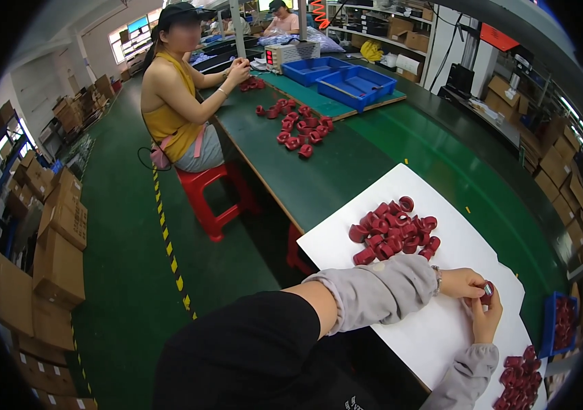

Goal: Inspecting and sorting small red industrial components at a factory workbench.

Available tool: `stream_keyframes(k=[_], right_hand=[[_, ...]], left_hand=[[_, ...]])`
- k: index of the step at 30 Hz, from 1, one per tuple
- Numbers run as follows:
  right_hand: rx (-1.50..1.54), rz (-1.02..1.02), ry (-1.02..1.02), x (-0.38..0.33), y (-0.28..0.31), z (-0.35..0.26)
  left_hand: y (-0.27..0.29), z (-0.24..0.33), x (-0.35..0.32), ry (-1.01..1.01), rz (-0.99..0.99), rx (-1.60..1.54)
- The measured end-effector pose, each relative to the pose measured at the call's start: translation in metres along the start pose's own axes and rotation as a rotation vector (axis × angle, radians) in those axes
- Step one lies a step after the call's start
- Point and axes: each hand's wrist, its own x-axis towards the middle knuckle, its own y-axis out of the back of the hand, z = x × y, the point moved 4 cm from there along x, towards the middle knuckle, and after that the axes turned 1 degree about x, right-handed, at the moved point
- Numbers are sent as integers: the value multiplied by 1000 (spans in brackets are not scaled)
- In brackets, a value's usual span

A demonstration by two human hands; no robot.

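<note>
Over the white sheet (pixel 455 335), my left hand (pixel 461 282) and my right hand (pixel 486 318) meet around one small dark-red rounded plastic part (pixel 489 294). Fingers of both hands are closed on it, and a pale, shiny spot shows on its face. Beyond my left forearm lies a heap of similar dark-red hollow parts (pixel 394 229) on the sheet. A second pile of red parts (pixel 518 379) is near my right sleeve, at the lower right. Grey sleeves cover both my forearms.
The sheet lies on a long green-topped table (pixel 366 160). Farther along are more red parts (pixel 298 126), blue trays (pixel 356 85) and a box with a red display (pixel 291 55). A co-worker (pixel 182 96) sits on a red stool (pixel 219 198). A blue bin (pixel 549 324) stands at right.
</note>
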Motion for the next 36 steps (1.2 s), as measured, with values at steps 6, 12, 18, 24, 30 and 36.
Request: stream_keyframes(k=[6,12,18,24,30,36], right_hand=[[-38,14,51,-1,0,-1],[-54,1,66,-1,1,-2],[-57,-1,53,-2,0,-6],[-52,-7,56,-1,0,-6],[-57,-5,47,-2,-1,-3],[-52,-4,56,-1,0,0]], left_hand=[[-3,3,-2,-55,-13,-43],[-2,1,-2,-49,-7,-37],[-3,0,-2,-7,-22,-46],[-2,0,-2,-44,-6,-11],[-3,4,-5,-51,-14,-47],[-4,4,-4,-40,-8,-54]])
